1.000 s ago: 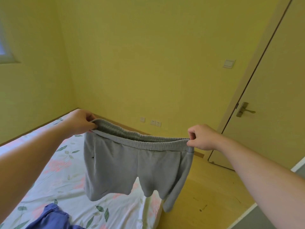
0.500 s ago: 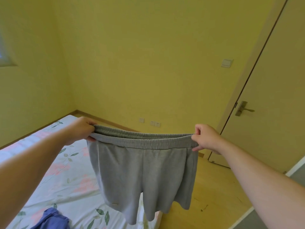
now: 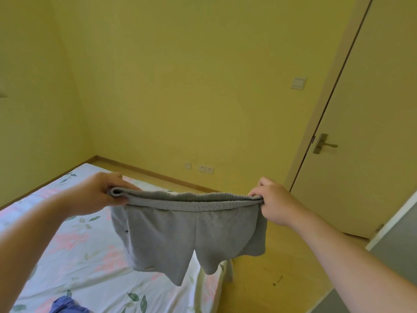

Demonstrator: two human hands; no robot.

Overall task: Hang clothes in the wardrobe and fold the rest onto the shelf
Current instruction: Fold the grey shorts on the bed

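Fingers (image 3: 114, 180) of left hand (image 3: 94, 196): curled round 1 end of the waistband (image 3: 187, 201). Right hand (image 3: 276, 203): fingers pinched on the other end. Grey shorts (image 3: 171, 236): held stretched between the 2 hands, hung in air above the corner of the bed (image 3: 74, 256), legs downward. Blue garment (image 3: 67, 306): laid on the bed, cropped by the frame, apparently crumpled.
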